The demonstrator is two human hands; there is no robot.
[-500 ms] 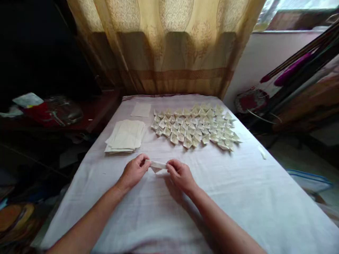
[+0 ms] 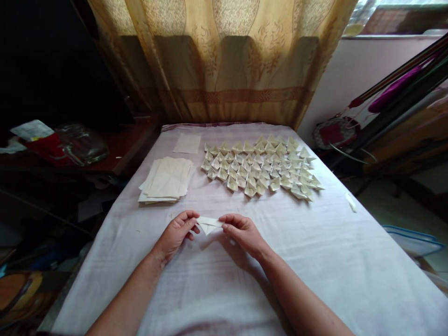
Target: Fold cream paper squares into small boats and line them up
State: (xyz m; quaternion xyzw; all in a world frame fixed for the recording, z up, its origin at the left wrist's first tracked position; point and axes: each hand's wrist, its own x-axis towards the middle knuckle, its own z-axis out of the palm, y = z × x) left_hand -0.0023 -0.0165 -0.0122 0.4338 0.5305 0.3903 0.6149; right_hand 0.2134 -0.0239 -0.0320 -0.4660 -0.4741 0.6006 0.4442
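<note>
Between my hands is a small piece of folded paper (image 2: 209,224), with a straight band along its top and a point facing down toward me. My left hand (image 2: 178,233) pinches its left corner between thumb and forefinger, the other fingers loosely curled. At the right corner, the thumb and fingers of my right hand (image 2: 243,232) grip it. Beyond my left hand lies a stack of paper sheets (image 2: 167,179). Several folded paper boats (image 2: 254,165) stand in close rows farther back and to the right.
A single paper sheet (image 2: 187,143) lies behind the stack on the white cloth-covered table (image 2: 224,289). A small white scrap (image 2: 351,203) rests near the right edge. To the left, a dark red cabinet (image 2: 136,140) bears a glass jar (image 2: 82,144). A patterned curtain (image 2: 217,70) hangs behind.
The folded paper has tipped so more of its front face and lower point shows. My left hand's fingers have loosened and spread a little; both hands still hold the corners.
</note>
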